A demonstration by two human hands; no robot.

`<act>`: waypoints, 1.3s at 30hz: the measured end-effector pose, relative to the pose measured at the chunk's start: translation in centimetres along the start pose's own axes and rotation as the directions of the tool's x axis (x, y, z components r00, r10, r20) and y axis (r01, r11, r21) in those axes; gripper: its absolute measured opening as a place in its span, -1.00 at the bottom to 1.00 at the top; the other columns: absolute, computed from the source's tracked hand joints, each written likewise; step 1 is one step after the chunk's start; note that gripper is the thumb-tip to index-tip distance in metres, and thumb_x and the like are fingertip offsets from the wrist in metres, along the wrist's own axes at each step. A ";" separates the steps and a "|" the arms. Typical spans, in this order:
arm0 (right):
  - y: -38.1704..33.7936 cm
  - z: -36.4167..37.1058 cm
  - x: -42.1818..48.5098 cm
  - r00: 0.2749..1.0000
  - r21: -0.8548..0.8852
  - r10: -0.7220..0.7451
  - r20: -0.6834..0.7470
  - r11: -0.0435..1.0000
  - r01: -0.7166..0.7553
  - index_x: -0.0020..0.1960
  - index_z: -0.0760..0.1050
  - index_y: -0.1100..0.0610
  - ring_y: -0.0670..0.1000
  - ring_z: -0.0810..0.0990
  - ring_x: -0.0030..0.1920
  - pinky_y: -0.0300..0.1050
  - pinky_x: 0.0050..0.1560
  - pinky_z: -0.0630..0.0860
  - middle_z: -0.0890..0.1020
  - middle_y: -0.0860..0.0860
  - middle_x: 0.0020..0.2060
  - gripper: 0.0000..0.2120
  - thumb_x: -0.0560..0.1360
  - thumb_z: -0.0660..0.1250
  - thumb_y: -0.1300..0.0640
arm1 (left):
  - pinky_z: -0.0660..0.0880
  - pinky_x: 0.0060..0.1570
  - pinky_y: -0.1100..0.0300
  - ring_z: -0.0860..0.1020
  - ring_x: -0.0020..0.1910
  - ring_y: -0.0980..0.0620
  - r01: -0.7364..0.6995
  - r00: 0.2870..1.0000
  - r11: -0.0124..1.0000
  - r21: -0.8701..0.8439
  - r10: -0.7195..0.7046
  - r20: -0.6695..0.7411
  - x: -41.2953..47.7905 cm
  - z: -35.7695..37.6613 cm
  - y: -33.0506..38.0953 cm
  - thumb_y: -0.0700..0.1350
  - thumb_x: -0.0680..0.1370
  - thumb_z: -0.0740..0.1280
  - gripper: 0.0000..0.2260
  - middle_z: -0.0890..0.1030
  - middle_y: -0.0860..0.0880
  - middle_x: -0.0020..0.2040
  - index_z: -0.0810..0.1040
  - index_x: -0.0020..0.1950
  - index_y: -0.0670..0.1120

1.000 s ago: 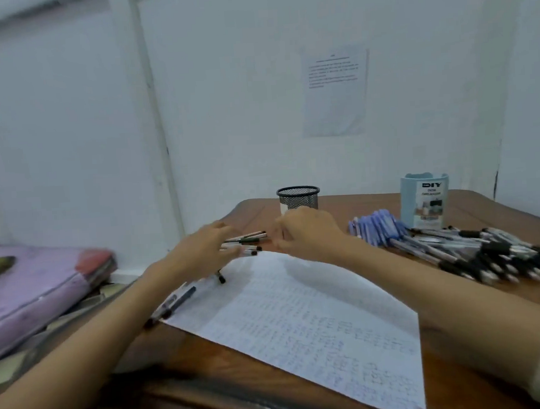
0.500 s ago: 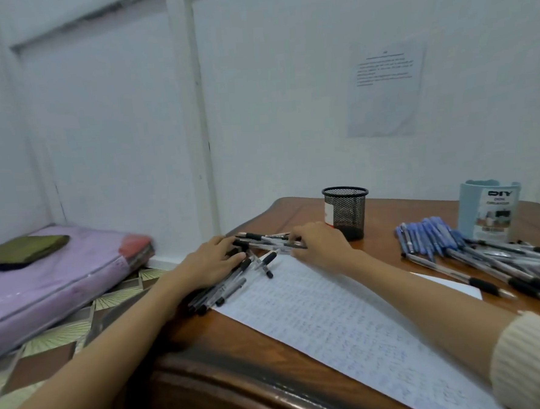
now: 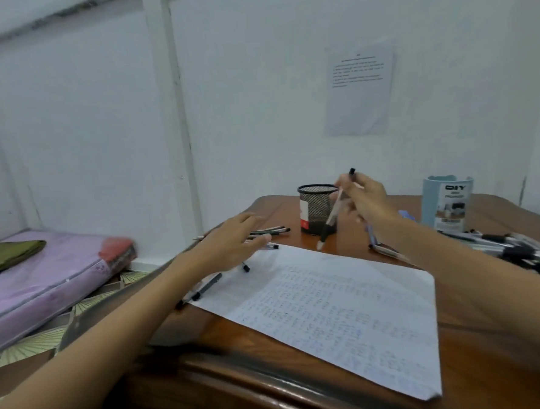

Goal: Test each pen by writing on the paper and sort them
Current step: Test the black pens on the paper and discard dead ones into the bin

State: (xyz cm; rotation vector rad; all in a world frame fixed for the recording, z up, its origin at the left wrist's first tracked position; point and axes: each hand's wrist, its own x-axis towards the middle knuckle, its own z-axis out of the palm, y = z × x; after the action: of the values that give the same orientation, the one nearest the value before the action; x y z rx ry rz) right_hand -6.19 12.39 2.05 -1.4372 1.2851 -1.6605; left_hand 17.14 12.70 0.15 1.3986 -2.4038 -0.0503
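The right hand (image 3: 368, 198) is pinching one pen (image 3: 332, 217) tip-down in front of one black mesh cup (image 3: 316, 212), while the left hand (image 3: 230, 246) is reaching, fingers spread, over several loose pens (image 3: 268, 232) beside one written sheet of paper (image 3: 332, 311), and an uncountable pile of pens (image 3: 518, 247) is lying by one blue organizer (image 3: 447, 203).

White wall (image 3: 254, 78) all round, plain. A white post (image 3: 168, 115) runs up it, L of middle. A note (image 3: 359, 88) w/ small print is stuck on the wall, R side. Brown wood table (image 3: 239, 348) in front, w/ a round shiny edge. Low on the L, a purple mat (image 3: 45, 275) lies on the floor (image 3: 33, 342), w/ a green cloth (image 3: 9, 253) on top. Floor has pale fan shapes. Light is soft & even.
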 end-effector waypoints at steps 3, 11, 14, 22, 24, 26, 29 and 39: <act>0.4 -4.1 -2.0 1.000 -0.018 -0.003 0.016 1.000 0.004 0.09 0.37 0.21 -0.14 0.32 -0.69 -0.34 -0.70 0.21 0.54 0.11 -0.36 -0.78 0.65 0.04 0.09 | 0.18 0.41 0.09 0.20 0.44 0.03 -0.107 0.992 0.994 0.020 0.106 0.067 1.6 0.4 3.6 0.09 0.62 0.09 -0.57 0.21 -0.02 0.49 0.29 0.44 -0.05; 0.9 -11.9 -5.6 0.997 -0.059 0.059 -0.052 0.996 -0.062 0.26 0.33 0.10 -0.13 0.22 -0.69 -0.36 -0.67 0.17 0.46 0.06 -0.48 -0.75 0.64 0.03 0.06 | 0.10 0.32 0.25 0.16 0.46 0.08 -0.338 0.883 0.937 -0.086 0.347 0.316 3.8 5.7 10.9 0.11 0.62 0.05 -0.56 0.15 0.06 0.51 0.22 0.48 0.03; 1.3 -11.9 -5.8 0.992 -0.083 0.110 -0.063 0.990 -0.115 0.28 0.32 0.15 -0.13 0.29 -0.64 -0.34 -0.65 0.20 0.47 0.07 -0.43 -0.71 0.62 0.10 0.04 | 0.06 0.37 0.22 0.14 0.46 0.12 -0.346 0.860 0.928 -0.137 0.372 0.350 3.9 7.3 11.5 0.14 0.61 0.01 -0.53 0.14 0.09 0.52 0.14 0.51 0.07; 1.0 -10.3 -6.7 0.953 -0.146 0.251 0.170 0.963 -0.228 0.37 0.30 0.12 -0.21 0.45 -0.56 -0.41 -0.55 0.33 0.48 0.06 -0.32 -0.66 0.60 0.16 0.22 | 0.04 0.31 0.32 0.15 0.44 0.17 -0.316 0.865 0.923 -0.218 0.375 0.334 3.5 7.7 10.6 0.13 0.61 0.00 -0.55 0.14 0.13 0.51 0.14 0.50 0.11; 1.5 -10.3 -6.9 0.960 -0.095 0.253 0.119 0.965 -0.243 0.35 0.27 0.08 -0.17 0.38 -0.60 -0.36 -0.57 0.30 0.43 0.05 -0.40 -0.69 0.62 0.14 0.18 | 0.06 0.30 0.31 0.15 0.44 0.17 -0.316 0.866 0.923 -0.221 0.375 0.330 3.5 7.8 10.7 0.13 0.61 0.00 -0.55 0.14 0.13 0.51 0.15 0.50 0.11; 2.0 -10.3 -6.6 0.968 -0.110 0.244 0.063 0.965 -0.237 0.34 0.24 0.06 -0.13 0.32 -0.57 -0.29 -0.56 0.28 0.39 0.02 -0.43 -0.70 0.62 0.13 0.13 | 0.07 0.31 0.30 0.16 0.44 0.16 -0.313 0.867 0.924 -0.221 0.373 0.331 3.6 7.8 10.6 0.14 0.61 0.00 -0.55 0.14 0.13 0.51 0.14 0.50 0.11; 2.5 -10.3 -6.5 0.977 -0.117 0.208 0.035 0.972 -0.203 0.28 0.26 0.08 -0.15 0.29 -0.60 -0.31 -0.60 0.26 0.36 0.03 -0.43 -0.76 0.62 0.13 0.15 | 0.08 0.31 0.30 0.16 0.44 0.16 -0.314 0.866 0.925 -0.214 0.372 0.334 3.6 7.9 10.7 0.14 0.61 0.00 -0.55 0.15 0.13 0.51 0.14 0.50 0.11; 1.0 -10.8 -6.4 0.919 -0.013 0.373 0.126 0.927 -0.374 0.19 0.33 0.15 0.18 0.65 -0.24 -0.25 -0.46 0.35 0.55 0.17 -0.16 -0.54 0.37 0.44 0.16 | 0.09 0.28 0.32 0.18 0.42 0.17 -0.319 0.867 0.927 -0.195 0.369 0.334 3.6 7.9 10.8 0.12 0.61 0.01 -0.56 0.17 0.13 0.50 0.14 0.50 0.11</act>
State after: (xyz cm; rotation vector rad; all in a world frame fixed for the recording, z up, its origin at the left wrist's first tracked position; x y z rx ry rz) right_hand -15.09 20.77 -0.80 -1.1783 1.3746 -1.3003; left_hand 4.00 13.97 -3.97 0.9426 -2.8611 -0.4079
